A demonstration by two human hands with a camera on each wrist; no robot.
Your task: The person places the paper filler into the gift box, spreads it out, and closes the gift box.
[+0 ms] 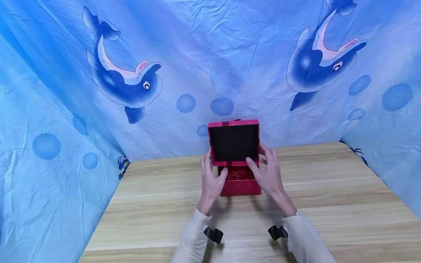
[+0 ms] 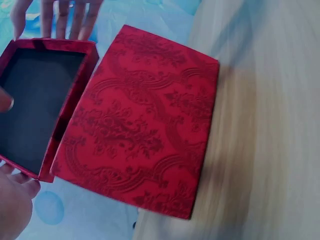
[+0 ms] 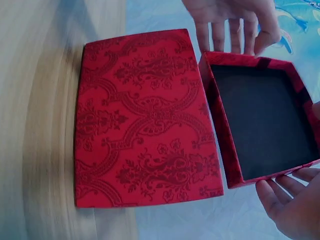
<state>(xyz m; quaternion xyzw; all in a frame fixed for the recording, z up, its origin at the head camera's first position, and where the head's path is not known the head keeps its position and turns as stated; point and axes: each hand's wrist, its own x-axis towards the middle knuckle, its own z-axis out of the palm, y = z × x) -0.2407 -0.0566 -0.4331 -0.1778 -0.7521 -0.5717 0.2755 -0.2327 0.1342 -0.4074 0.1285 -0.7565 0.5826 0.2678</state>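
Note:
A red box lid stands tilted up in the head view, its black inside facing me. My left hand holds its left side, the thumb low in front. My right hand holds the right side, the thumb at the lower front edge. Just below and in front sits the red box base on the table, something dark red and patterned showing inside it. In both wrist views the base's front wall has an embossed floral pattern, with the lid beyond it. Some fingers are hidden behind the lid.
The light wood table spreads around the box. Behind it hangs a blue cloth printed with dolphins and bubbles, which also runs along both sides. A small black camera is worn at each wrist.

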